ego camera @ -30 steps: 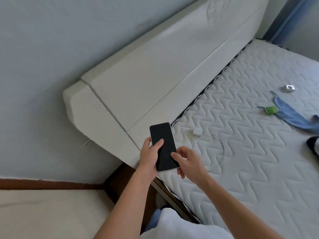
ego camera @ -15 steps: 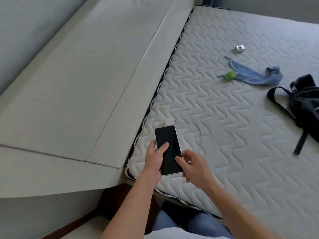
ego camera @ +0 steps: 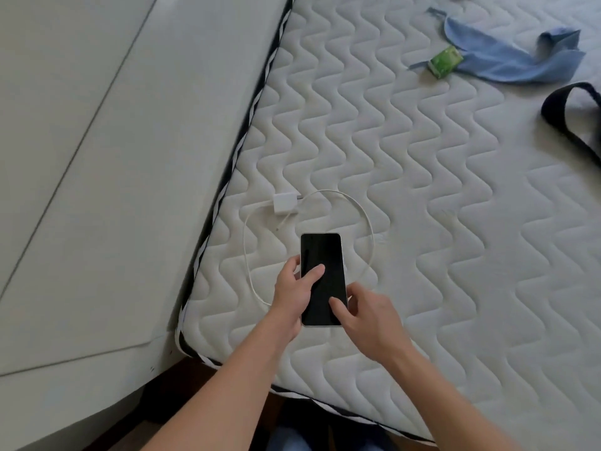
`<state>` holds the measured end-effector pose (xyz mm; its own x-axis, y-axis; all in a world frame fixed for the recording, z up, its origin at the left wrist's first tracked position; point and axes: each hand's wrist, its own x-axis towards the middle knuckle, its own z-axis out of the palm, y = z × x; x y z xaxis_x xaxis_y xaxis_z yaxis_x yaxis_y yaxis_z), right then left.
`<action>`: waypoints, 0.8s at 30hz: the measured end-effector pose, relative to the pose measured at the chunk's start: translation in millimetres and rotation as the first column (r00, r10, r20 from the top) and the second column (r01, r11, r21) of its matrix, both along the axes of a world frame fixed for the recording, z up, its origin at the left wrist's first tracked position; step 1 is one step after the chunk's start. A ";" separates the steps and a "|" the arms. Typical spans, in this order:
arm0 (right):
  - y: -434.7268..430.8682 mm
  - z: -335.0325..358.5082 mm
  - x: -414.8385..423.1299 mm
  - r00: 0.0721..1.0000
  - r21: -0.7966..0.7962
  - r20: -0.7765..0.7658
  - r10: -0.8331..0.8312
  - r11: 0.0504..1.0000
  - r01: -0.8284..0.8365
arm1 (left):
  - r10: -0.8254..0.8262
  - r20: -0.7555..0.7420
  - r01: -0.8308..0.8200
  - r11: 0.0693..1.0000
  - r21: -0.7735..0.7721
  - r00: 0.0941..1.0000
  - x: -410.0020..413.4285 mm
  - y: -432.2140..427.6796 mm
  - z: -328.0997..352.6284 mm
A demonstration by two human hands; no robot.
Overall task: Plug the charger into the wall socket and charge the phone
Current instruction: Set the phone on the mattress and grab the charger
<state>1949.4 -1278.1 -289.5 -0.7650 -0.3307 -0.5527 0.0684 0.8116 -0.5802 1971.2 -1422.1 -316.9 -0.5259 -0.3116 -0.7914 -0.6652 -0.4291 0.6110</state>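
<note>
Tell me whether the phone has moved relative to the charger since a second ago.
Yes. The phone came toward the person, off the charger, and now sits inside the cable loop.

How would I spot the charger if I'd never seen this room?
Start at the quilted mattress, near its corner beside the padded headboard. Just beyond the dark phone lies the charger, a small white block. Its thin white cable loops around the phone.

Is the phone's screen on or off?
Off: the phone screen is plain black. No cable is in it; the charger lies on the mattress.
</note>
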 end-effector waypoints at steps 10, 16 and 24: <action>10.8 -122.6 -45.1 0.953 0.155 -0.210 0.220 0.970 -0.189 | -0.130 0.014 0.130 0.959 -0.252 0.991 -65.0 -19.1 -124.3; 25.2 -157.4 -46.2 0.903 0.306 -0.236 0.360 0.909 -0.283 | -0.238 0.043 0.232 0.870 -0.435 0.970 -71.4 -20.7 -143.4; 39.7 -176.1 -37.9 0.836 0.411 -0.246 0.491 0.834 -0.369 | -0.437 0.312 0.488 0.379 -0.787 0.843 -61.7 -26.1 -142.9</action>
